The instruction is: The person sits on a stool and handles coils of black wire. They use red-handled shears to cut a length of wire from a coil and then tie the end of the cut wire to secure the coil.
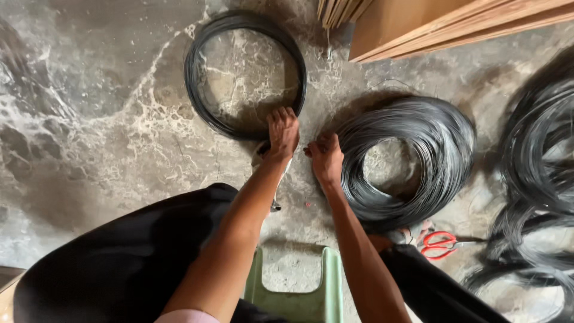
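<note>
Head view: both hands, left [283,133] and right [326,157], pinch thin dark wire between round coils on mottled stone.

Two coils of dark wire on the grey mottled floor. The thin coil [239,72] is a slim neat ring lying flat, open in the middle so the floor shows through — its near edge sits right under the fingers of the left hand [282,133]. The thick coil [418,155] is a much fatter bundle of many loose strands, also flat, lying to the right of the thin one — the right hand [326,158] touches its left edge.
</note>
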